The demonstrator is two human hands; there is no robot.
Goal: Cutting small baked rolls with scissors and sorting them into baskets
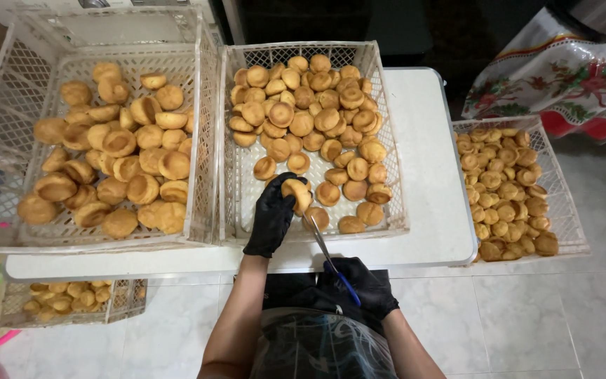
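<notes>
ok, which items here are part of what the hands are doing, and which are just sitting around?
In use:
- left hand, gloved, holding a bun
- right hand, gloved, holding scissors pointed at that bun
- middle crate, where the hands work

Lying about:
- left crate of buns
- right crate of smaller buns
- floor crate
- floral cloth

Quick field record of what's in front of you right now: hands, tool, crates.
left hand: black glove, holds one round pastry over the middle crate
right hand: black glove, grips blue-handled scissors, blades pointing at the pastry
left crate: larger pastries
right crate: small pastries, beside the table
table: white
floor crate: partly hidden under table
</notes>
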